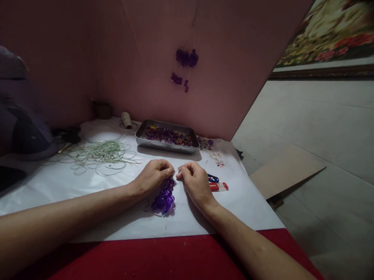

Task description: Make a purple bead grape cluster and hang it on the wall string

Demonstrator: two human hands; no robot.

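Note:
Purple beads [164, 201], clustered together, rest on the white sheet just below my hands. My left hand [155, 175] is closed in a pinch above the cluster, its thumb against the index finger. Close by on the right, my right hand [195, 182] also pinches, its fingertips a short way from the left ones. Whatever lies between the fingertips is too small to make out. Partly hidden behind my right hand are a red cutter [218, 186] and a blue-handled tool [213, 178].
A metal tray [167, 147] of mixed beads stands against the pink wall. Left of it lie tangled green cord [102, 153] and a thread spool [126, 120]. Loose small beads [217, 159] are scattered at right. Purple bead strings [182, 57] hang on the wall.

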